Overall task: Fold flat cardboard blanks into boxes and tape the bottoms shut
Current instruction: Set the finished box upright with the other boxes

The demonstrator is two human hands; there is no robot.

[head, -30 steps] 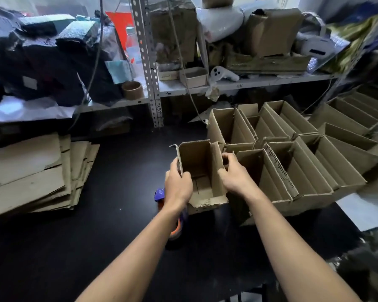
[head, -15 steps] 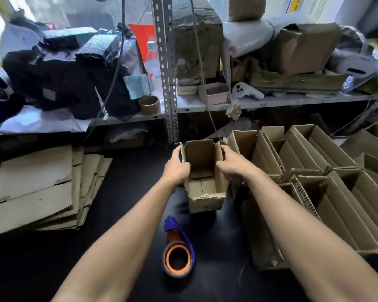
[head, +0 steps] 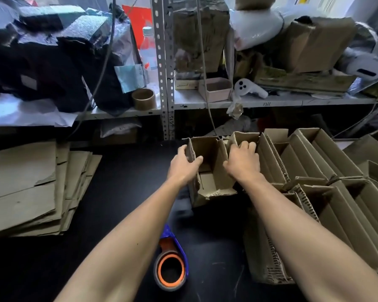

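1. Open box (head: pixel 212 171) betw. hands: plain brown cardboard, no print.
2. Folded boxes (head: pixel 327 171) at right: same brown, corrugated ridges on cut edges.
3. Flat blanks (head: pixel 31 184) at left: dull brown w/ greenish tinge.
4. Tabletop (head: pixel 122 192): black.
5. Tape dispenser (head: pixel 172 258): blue frame, orange core, grey-brown roll.
6. Shelf upright (head: pixel 164 68): grey metal, row of punched holes.
7. Controller (head: pixel 247 89): white, dark buttons.
8. Panel (head: pixel 138 16) behind shelf: red.

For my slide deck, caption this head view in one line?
Both hands set an open box beside finished boxes; tape gun idle.
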